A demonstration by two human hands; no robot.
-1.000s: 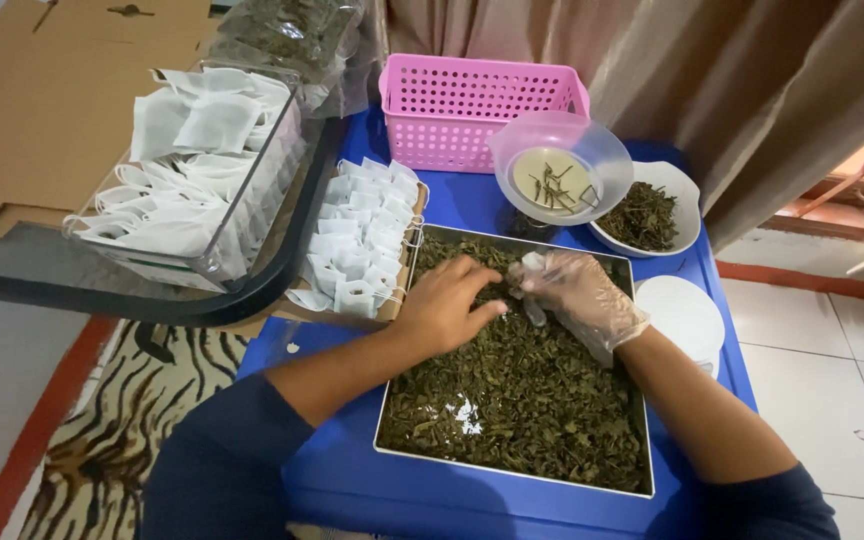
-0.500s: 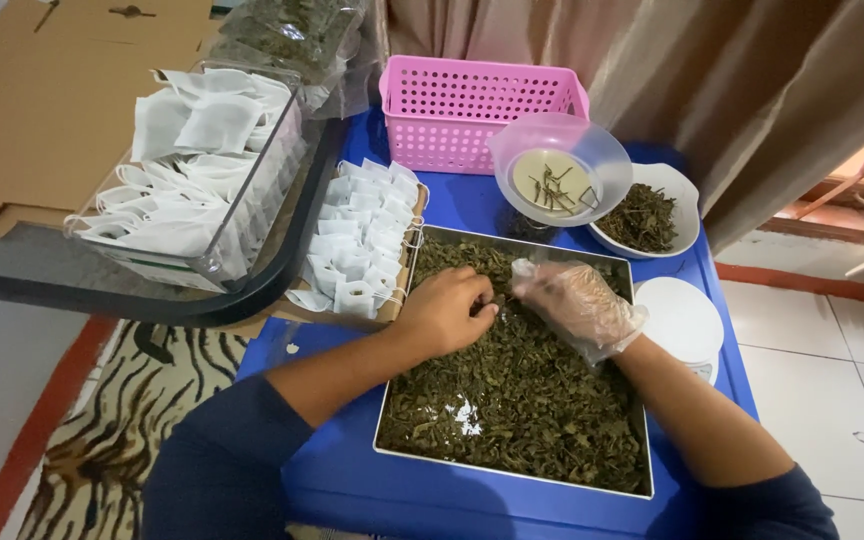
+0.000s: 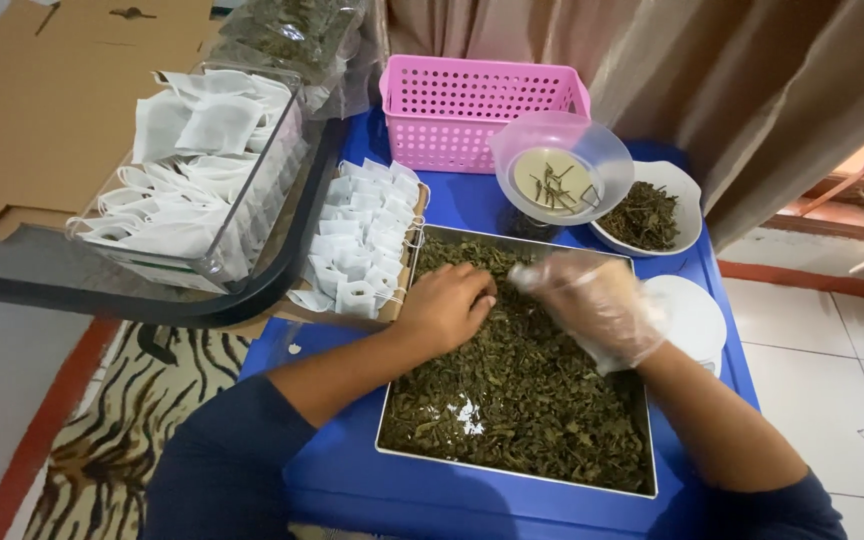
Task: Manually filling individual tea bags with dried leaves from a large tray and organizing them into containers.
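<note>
Sorted through dried green tea leaves (image 3: 512, 400) in the square metal tray (image 3: 642, 480) on the blue table. Bare left hand (image 3: 442, 305) curled, pinching leaves; gloved right hand (image 3: 597, 300) loosely half-open, grip unclear. Best picked lightly, stems kept apart.

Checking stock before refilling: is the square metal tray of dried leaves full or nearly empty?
Nearly full. Dried leaves cover the metal tray almost edge to edge; only one small bare patch shows near the front.
</note>
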